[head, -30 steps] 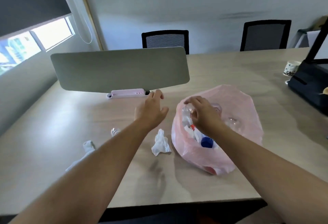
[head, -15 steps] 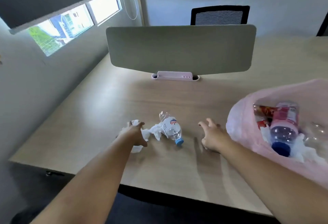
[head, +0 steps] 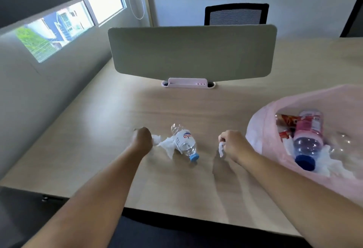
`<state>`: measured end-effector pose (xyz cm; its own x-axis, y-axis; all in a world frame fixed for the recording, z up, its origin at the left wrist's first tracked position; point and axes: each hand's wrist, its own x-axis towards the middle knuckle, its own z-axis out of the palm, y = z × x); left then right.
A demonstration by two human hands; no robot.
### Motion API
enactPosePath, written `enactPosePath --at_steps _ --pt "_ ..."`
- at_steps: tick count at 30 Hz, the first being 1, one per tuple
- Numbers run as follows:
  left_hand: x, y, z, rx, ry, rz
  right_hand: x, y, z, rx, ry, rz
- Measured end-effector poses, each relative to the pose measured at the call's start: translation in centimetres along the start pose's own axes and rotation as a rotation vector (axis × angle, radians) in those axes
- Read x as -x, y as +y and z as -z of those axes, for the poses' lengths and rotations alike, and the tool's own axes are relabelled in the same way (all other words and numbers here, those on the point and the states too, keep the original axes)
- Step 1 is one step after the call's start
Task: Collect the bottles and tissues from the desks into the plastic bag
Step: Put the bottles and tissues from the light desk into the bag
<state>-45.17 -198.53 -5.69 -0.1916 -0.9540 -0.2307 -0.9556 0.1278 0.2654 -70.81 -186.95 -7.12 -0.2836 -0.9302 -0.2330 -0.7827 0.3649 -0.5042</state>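
A clear water bottle (head: pixel 184 142) with a blue cap lies on its side on the wooden desk (head: pixel 117 122). A crumpled white tissue (head: pixel 166 144) lies against its left side, and my left hand (head: pixel 142 139) is closed on that tissue's left end. My right hand (head: pixel 233 144) is closed on a second small white tissue (head: pixel 221 148), just right of the bottle. The pink plastic bag (head: pixel 261 130) lies open at the right with a pink-labelled bottle (head: pixel 307 139), wrappers and tissues inside.
A grey divider panel (head: pixel 192 51) on a pale pink holder (head: pixel 187 83) stands across the desk behind the bottle. Two black chairs (head: pixel 235 14) stand beyond it. A wall with a window runs along the left. The desk's front edge lies close to me.
The view swung left from the bag to the bottle and tissues. My right hand left the bag and closed on a small tissue. My left hand closed on the tissue beside the bottle.
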Motion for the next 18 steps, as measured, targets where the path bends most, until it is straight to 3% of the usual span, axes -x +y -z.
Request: enactPosePath --at_steps 4,6,12,18 --pt "1.4 3.9 5.9 0.139 0.204 -0.081 0.5 -2.3 4.7 -0.055 0.288 0.271" --pt "2.8 6.9 8.1 0.195 0.289 -0.160 1.4 -2.6 7.8 -0.103 0.410 0.303" --pt "7.5 18.4 9.4 0.311 0.379 -0.467 5.8 0.6 16.1 -0.137 0.679 0.181" --pt "12.1 29.2 4.2 0.402 0.216 -0.695 11.1 7.5 19.1 -0.114 0.718 -0.004"
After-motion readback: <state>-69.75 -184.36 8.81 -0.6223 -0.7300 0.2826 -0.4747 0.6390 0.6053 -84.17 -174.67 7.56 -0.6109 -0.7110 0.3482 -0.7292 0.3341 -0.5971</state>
